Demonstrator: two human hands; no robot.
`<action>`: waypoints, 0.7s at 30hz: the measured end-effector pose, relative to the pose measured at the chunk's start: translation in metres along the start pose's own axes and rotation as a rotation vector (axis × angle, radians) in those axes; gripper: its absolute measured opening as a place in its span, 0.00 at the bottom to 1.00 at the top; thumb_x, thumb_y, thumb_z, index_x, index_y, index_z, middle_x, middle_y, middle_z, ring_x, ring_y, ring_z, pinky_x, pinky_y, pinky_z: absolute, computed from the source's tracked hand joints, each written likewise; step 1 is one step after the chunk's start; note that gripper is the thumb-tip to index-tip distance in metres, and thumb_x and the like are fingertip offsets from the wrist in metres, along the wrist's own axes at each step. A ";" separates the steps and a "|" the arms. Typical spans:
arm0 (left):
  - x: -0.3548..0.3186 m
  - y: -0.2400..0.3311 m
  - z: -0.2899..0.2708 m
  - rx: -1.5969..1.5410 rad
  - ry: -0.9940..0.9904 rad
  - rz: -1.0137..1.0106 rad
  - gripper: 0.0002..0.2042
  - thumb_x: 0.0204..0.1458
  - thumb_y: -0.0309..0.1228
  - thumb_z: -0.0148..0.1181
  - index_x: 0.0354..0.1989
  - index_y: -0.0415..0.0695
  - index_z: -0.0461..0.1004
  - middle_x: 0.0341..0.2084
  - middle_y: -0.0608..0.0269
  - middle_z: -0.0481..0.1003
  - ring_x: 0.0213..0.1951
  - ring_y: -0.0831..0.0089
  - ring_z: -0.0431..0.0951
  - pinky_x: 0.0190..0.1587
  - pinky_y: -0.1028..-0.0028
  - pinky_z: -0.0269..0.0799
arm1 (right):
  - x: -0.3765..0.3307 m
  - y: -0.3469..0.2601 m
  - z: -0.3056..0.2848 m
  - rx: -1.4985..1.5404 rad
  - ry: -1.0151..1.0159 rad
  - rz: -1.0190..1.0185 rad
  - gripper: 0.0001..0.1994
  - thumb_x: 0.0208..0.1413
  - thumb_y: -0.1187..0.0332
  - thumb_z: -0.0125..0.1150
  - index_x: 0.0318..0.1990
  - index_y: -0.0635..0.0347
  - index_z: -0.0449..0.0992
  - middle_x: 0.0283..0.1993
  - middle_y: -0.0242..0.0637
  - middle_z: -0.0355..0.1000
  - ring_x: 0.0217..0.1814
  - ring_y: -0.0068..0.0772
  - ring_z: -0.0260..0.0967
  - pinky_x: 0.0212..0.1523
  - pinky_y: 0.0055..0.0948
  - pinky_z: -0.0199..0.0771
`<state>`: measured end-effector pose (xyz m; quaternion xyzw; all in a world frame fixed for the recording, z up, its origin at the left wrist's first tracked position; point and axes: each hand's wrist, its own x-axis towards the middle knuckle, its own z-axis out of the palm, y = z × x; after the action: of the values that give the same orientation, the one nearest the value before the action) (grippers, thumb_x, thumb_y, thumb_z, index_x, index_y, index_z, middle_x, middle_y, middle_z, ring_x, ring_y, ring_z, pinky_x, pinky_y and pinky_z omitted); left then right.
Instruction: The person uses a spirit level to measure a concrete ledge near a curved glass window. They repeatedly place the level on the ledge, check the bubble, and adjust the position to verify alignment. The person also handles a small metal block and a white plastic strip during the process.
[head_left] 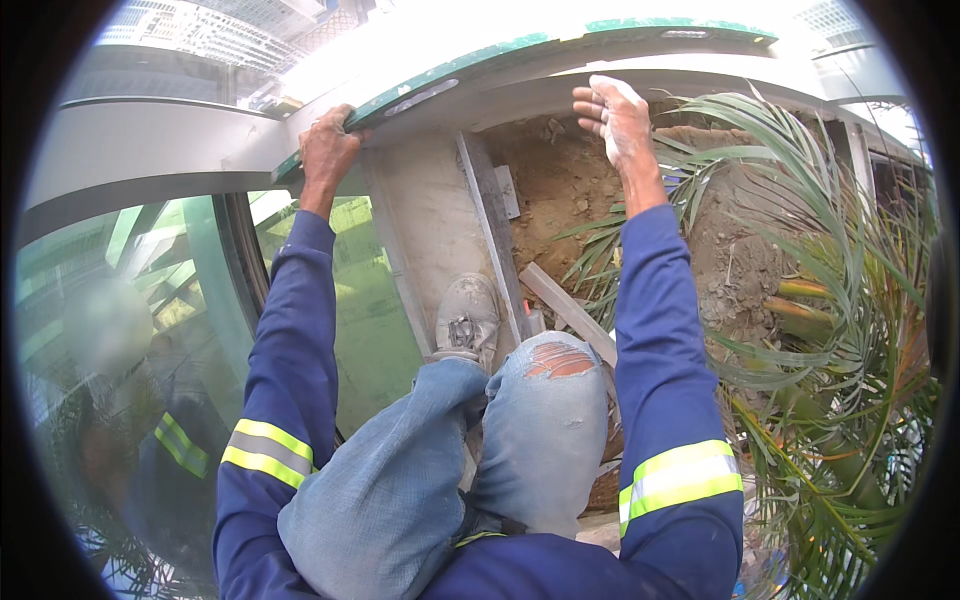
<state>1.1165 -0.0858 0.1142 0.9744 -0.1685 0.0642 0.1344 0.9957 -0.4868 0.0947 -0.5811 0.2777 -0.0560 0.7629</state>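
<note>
A long green-edged bar with oblong slots [455,68], which looks like a spirit level, lies along the pale ledge at the far side. My left hand [331,146] is closed over its left part, fingers bent over the edge. Glare washes out some of its length. My right hand [616,112] is raised just on the near side of the bar, right of centre. White dust coats its palm and fingers, which are stretched out with nothing in them. It appears apart from the bar.
A grey slab stands on edge [492,225] beside my shoe [467,312]. A loose strip [568,312] lies by my knee. Palm fronds [800,200] crowd the right over bare soil [565,170]. Glass panels [130,300] stand at left, beneath a grey metal beam [150,150].
</note>
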 end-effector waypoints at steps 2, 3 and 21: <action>0.002 -0.010 0.005 0.021 -0.010 0.007 0.15 0.49 0.34 0.69 0.46 0.47 0.81 0.46 0.57 0.83 0.49 0.56 0.82 0.54 0.53 0.70 | -0.032 0.021 0.005 -0.184 -0.020 0.035 0.21 0.65 0.57 0.60 0.57 0.66 0.76 0.46 0.45 0.82 0.44 0.32 0.79 0.44 0.35 0.79; 0.002 -0.005 0.000 0.046 -0.039 -0.014 0.15 0.50 0.32 0.68 0.47 0.47 0.81 0.46 0.57 0.83 0.49 0.55 0.82 0.54 0.52 0.69 | -0.051 0.033 0.010 -0.309 -0.046 0.049 0.21 0.65 0.57 0.59 0.55 0.66 0.77 0.45 0.44 0.82 0.43 0.31 0.79 0.42 0.34 0.79; 0.036 0.042 -0.002 0.038 -0.041 0.003 0.16 0.51 0.35 0.71 0.49 0.49 0.82 0.44 0.61 0.84 0.50 0.55 0.82 0.56 0.51 0.67 | -0.181 0.159 0.045 -1.081 -0.485 0.036 0.46 0.57 0.45 0.67 0.69 0.79 0.60 0.65 0.69 0.67 0.69 0.66 0.65 0.67 0.52 0.67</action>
<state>1.1350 -0.1342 0.1326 0.9776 -0.1713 0.0476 0.1123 0.8282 -0.3234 0.0218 -0.8788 0.0944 0.2408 0.4011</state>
